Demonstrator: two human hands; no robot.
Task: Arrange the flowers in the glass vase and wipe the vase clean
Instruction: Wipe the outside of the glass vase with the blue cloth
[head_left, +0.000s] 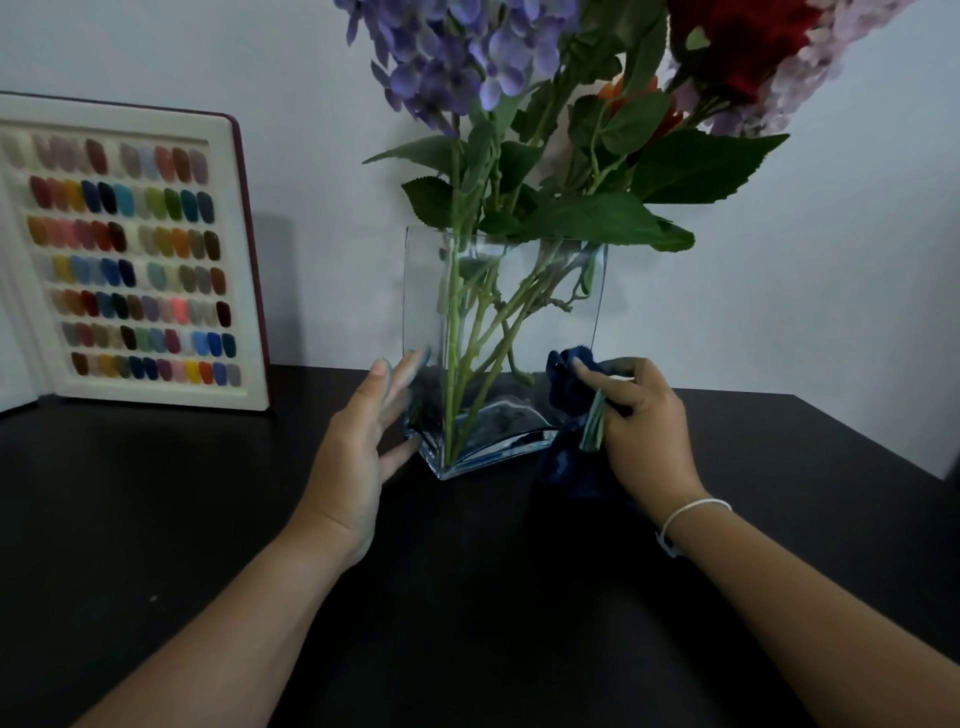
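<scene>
Reaching in from the bottom of the frame are two bare forearms over one dark, matte tabletop (156, 519). At lower centre, the left hand (358, 441) has its fingers straight and slightly spread, the fingertips (415, 364) touching the left wall of the vase near its base. To the right of centre, the right hand (644, 431) has its fingers curled round one crumpled dark blue cloth (569, 384), held against the lower right corner of the vase; a pale green tag or edge (I cannot tell which) hangs from the cloth below the fingers. One thin white bracelet (691, 512) circles the right wrist.

Just beyond the hands, in the middle of the frame, stands one clear rectangular glass vase (566, 312), upright on the tabletop with a thick base. Several green stems (454, 332) cross inside it, too tangled to count surely. Above the rim spread broad serrated green leaves (701, 166), and at the top of the frame four flower heads show: one purple-blue hydrangea cluster (457, 52), one dark red bloom (737, 47), one pale lilac cluster (810, 67) at upper right, and one small orange flower (623, 93) between leaves.

At far left, one cream display board of coloured nail swatches (140, 260), in seven rows, leans upright against the plain pale wall (831, 260).
</scene>
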